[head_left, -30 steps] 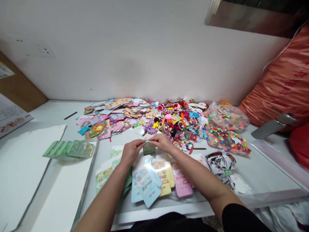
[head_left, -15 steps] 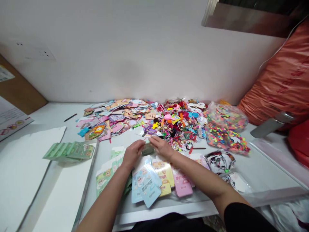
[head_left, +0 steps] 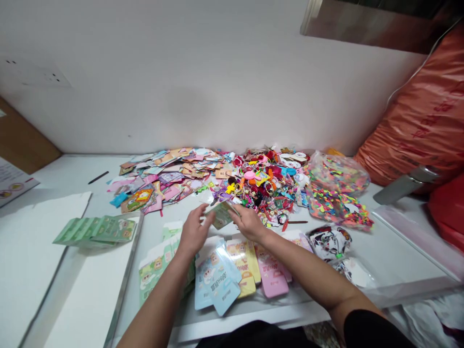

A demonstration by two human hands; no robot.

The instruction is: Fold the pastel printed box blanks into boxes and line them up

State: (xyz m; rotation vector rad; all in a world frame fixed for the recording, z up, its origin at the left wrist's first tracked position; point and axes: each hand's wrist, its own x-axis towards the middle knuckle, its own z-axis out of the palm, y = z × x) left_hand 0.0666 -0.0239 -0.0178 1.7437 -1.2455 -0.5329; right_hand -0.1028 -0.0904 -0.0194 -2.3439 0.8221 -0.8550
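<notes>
Near the centre of the frame we see the left hand and the right hand facing each other, and between them the small green box. The box is tilted and lifted a little above the white table. The left hand closes its fingers on the left side of the box, and the right hand pinches the right side with thumb and fingers, so both hands grip it together. Just below the hands, in the lower middle of the frame, flat packs lie side by side and partly overlapping: green packs, blue packs, yellow packs and a pink pack. At the left, a fan of green cards rests on a white board. Behind the hands, a wide pile of paper cards touches a pile of colourful hair accessories. To the right of these lies a clear bag of bright beads, and at the right edge stands an orange sack. A dark pen lies in the left part of the table.
</notes>
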